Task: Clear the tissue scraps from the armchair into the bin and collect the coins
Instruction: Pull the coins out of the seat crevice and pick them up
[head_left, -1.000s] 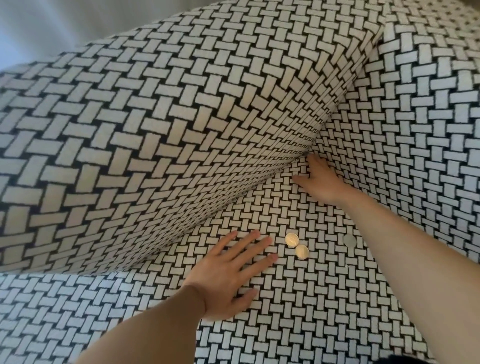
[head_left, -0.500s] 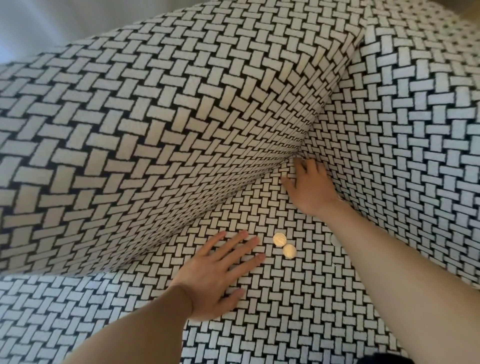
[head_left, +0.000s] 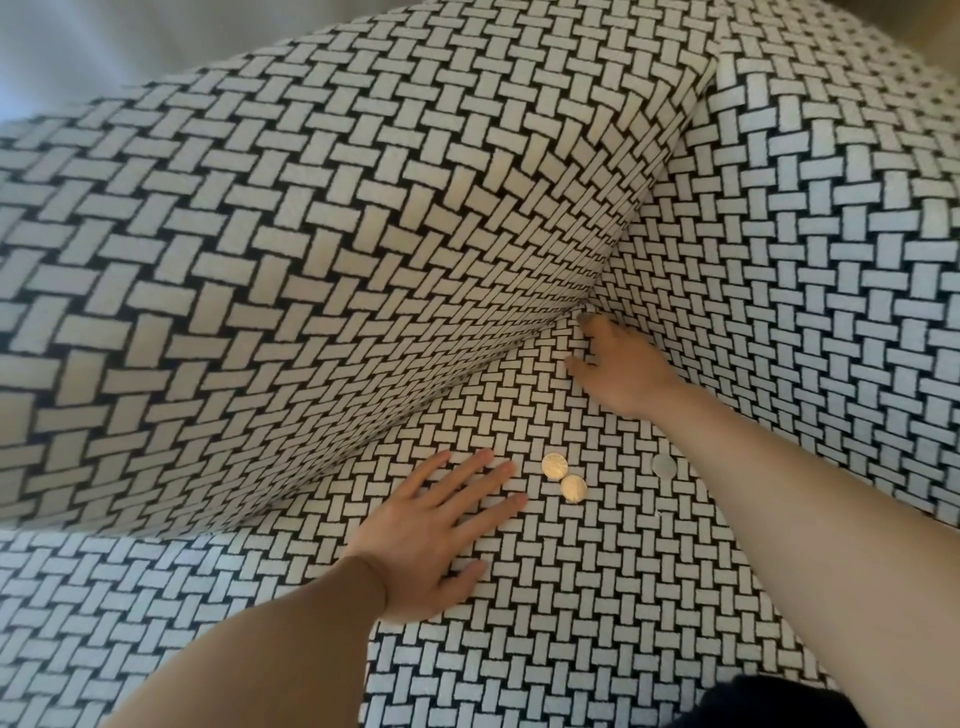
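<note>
Our left hand (head_left: 441, 535) lies flat and spread on the seat of the black-and-white basket-weave fabric armchair (head_left: 260, 260), holding nothing. Just past its fingertips, two round gold-coloured metal coins (head_left: 554, 465) lie touching each other. Further right, our right hand (head_left: 621, 371) is tucked into the corner crease beyond them; we cannot tell whether its fingers grip anything. A small flat grey disc (head_left: 664, 466), likely a third coin, sits beside that forearm. No tissue scraps show, so we judge coin collecting is in hand. Next calls for a fingertip pinch on the gold pair.
</note>
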